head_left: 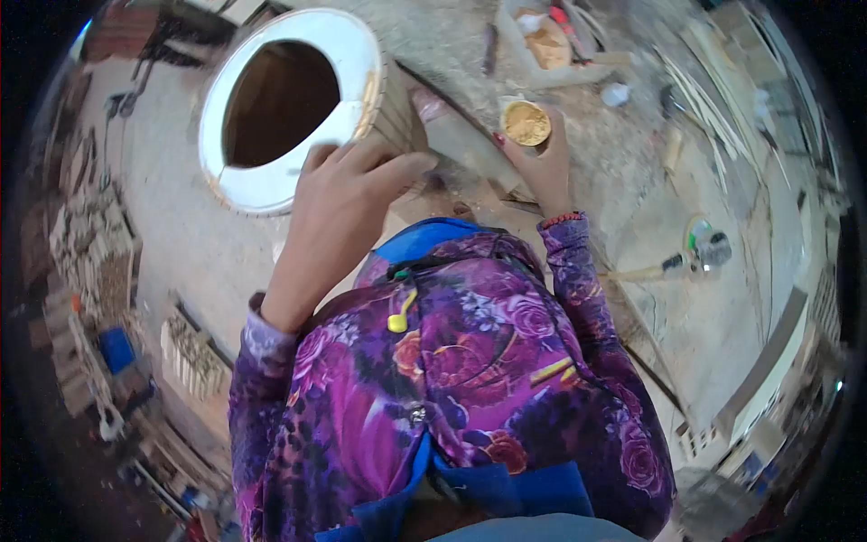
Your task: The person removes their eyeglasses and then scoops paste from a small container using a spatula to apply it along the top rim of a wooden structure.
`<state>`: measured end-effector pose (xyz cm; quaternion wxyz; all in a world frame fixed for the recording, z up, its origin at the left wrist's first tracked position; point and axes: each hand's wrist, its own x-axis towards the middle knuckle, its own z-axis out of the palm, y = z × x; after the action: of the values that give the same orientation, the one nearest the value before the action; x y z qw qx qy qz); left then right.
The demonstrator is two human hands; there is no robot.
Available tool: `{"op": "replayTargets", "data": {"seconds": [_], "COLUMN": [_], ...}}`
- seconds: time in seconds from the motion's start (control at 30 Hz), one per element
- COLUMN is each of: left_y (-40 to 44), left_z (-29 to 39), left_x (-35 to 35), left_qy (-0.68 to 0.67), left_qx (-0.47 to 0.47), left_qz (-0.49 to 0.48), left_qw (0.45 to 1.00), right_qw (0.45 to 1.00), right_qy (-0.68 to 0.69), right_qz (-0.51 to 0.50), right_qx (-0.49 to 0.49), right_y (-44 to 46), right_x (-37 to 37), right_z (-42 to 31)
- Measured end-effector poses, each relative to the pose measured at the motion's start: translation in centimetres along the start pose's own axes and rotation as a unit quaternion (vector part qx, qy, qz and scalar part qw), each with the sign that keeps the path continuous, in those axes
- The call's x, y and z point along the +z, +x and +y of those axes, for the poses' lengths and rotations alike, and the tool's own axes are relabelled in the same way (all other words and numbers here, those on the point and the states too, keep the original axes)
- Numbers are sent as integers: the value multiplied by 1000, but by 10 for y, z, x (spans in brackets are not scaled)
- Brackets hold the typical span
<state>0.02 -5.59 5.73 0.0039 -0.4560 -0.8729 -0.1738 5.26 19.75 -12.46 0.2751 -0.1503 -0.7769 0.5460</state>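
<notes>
My left hand is at the near right edge of a large round hollow piece with a broad white rim and a dark opening. Its fingers are bent and pressed together against or just over that edge; whether anything is pinched in them is hidden. A light brown patch marks the rim's right edge just beyond those fingers. In my right hand is a small yellow cup, held with its mouth upward. Yellowish-tan powder fills it.
A tray with more tan powder and a red-handled item lies beyond the cup. A hammer-like tool and a clear container are at right. Wood pieces are piled at left, and thin strips lie far right.
</notes>
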Motion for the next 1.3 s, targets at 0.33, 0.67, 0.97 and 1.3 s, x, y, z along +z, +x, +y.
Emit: {"op": "replayTargets", "data": {"seconds": [0.33, 0.67, 0.97, 1.3], "left_y": [22, -30, -101, -136], "left_z": [-16, -51, -68, -67], "left_x": [-10, -23, -26, -37], "left_qy": [263, 48, -149, -126], "left_qx": [0, -69, -133, -144], "left_qz": [62, 48, 49, 54], "left_qw": [963, 995, 979, 980], "right_qw": [948, 940, 950, 968], "right_qy": [176, 118, 145, 9], "right_qz": [-262, -298, -275, -218], "right_qx": [-47, -113, 5, -121], "right_y": [16, -8, -65, -88], "right_x": [62, 88, 113, 125], "right_z": [-59, -92, -141, -152]}}
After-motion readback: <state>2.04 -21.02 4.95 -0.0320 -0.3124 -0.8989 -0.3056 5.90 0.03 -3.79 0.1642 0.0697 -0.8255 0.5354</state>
